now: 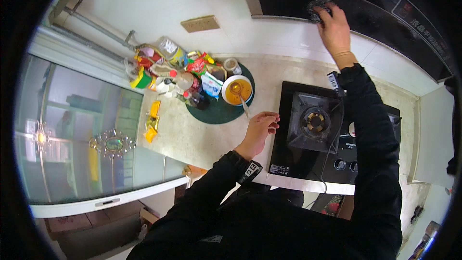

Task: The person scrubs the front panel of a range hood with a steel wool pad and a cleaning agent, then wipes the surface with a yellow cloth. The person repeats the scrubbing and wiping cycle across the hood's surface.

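Observation:
My right hand (334, 30) is raised to the black front panel of a range hood (285, 1). Its fingers grip a dark metal-mesh scouring pad (318, 10), pressed to the panel near its lower edge. Lower down, my left hand (257, 131) hovers by the left edge of a black glass gas cooktop (306, 164), its fingers loosely bent and nothing visible in them. Just beyond the left fingers, the handle of a ladle (244, 106) sticks out from a white bowl (250, 81) of orange-brown liquid.
On a dark green round mat (231, 115) stand a glass jar (232, 66), bottles and seasoning packets. Yellow packets (153, 121) lie on the counter. A thin black cable (326, 159) hangs over the cooktop from my right wrist. Left stands a glass sliding door (86, 115).

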A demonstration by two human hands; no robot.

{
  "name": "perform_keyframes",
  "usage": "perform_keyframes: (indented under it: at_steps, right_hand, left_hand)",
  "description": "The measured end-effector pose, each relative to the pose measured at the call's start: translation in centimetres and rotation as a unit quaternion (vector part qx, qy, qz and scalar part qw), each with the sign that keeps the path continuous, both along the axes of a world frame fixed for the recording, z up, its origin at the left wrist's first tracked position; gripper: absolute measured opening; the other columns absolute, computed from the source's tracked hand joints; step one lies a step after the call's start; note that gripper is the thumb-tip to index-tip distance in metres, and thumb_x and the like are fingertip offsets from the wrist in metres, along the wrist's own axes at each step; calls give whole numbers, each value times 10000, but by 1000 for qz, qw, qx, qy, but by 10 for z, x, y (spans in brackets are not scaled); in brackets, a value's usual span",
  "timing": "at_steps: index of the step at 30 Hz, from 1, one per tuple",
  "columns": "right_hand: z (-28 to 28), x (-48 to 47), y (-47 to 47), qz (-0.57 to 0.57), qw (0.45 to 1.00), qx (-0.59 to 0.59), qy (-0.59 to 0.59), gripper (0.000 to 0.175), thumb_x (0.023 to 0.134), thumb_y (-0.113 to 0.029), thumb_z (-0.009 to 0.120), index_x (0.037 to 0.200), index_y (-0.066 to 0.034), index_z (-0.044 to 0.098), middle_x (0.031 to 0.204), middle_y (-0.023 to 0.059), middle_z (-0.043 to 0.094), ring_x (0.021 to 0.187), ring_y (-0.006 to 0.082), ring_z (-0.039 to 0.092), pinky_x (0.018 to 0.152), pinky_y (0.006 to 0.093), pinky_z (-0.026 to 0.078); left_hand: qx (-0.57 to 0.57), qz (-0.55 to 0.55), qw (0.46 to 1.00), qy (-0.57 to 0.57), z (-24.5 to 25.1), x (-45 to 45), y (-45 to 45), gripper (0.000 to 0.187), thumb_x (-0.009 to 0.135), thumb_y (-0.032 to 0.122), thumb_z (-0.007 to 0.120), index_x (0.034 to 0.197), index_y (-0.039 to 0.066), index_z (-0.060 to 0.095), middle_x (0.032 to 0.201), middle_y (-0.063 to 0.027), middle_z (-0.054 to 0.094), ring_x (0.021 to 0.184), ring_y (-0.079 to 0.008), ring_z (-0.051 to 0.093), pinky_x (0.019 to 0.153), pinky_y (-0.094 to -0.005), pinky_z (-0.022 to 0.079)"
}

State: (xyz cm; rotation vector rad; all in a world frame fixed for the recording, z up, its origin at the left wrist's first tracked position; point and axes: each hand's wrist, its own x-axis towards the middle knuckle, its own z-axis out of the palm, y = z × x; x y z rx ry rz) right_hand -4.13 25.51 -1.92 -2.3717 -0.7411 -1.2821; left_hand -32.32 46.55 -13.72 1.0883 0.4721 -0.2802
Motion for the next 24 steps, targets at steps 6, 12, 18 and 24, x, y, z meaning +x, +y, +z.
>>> perform_keyframes:
  at_steps: [6,12,18,24]
  right_hand:
    - [3,-10,-26,16,999,-31,41,463,797,-45,724,1236,-187,686,1268,133,616,1163,354,582,989,416,517]
    - [1,-80,-58,15,986,130,107,457,828,-51,749,1269,-162,700,1246,148,633,1166,328,618,994,364,505]
    - [-26,-203,-95,-4,937,258,234,424,876,17,721,1292,-41,662,1258,124,632,1186,221,600,1025,329,475]
    - [-36,-283,-125,-21,837,443,320,438,919,71,663,1348,13,595,1281,86,640,1114,169,619,1000,296,490]
  left_hand:
    - [29,-13,997,74,-68,-38,38,265,995,200,593,1207,48,639,1042,-62,695,838,-153,642,735,-283,493]
    - [21,44,997,66,-130,-48,100,402,999,260,589,1343,58,539,1161,-91,701,895,-196,677,728,-320,502]
    - [-27,123,990,57,-166,-5,140,401,1006,242,609,1355,72,509,1238,-101,663,1029,-242,680,780,-340,513]
    - [-84,160,983,38,-197,26,155,404,1017,208,602,1380,76,485,1206,-95,656,1081,-267,689,835,-391,548]
